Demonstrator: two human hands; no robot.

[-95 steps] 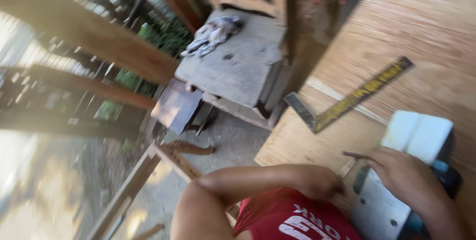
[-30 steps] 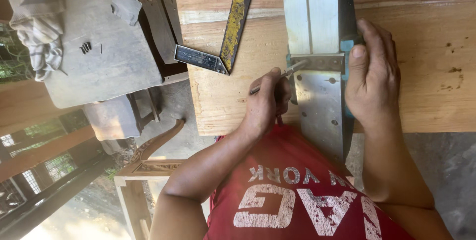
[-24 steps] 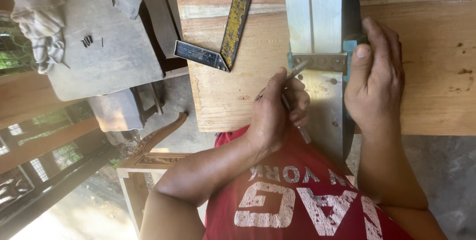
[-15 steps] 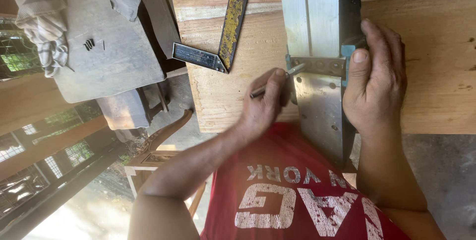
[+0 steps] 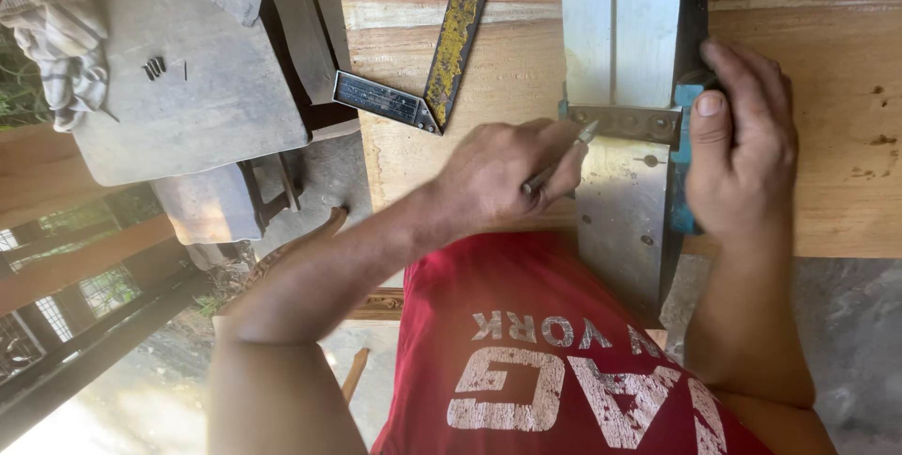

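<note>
Head camera shows the left hand (image 5: 498,178) pinching a thin metal tool (image 5: 561,157), its tip at the screwed band of an upturned electric planer (image 5: 625,126) that the right hand (image 5: 738,145) clasps on a wooden board (image 5: 827,107), with a yellowed square (image 5: 442,46) lying just beside.

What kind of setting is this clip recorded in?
Probably an open-air carpentry workshop: a wooden board serves as the work surface, a metal framing square lies on it, and an upturned electric planer is being adjusted.
</note>
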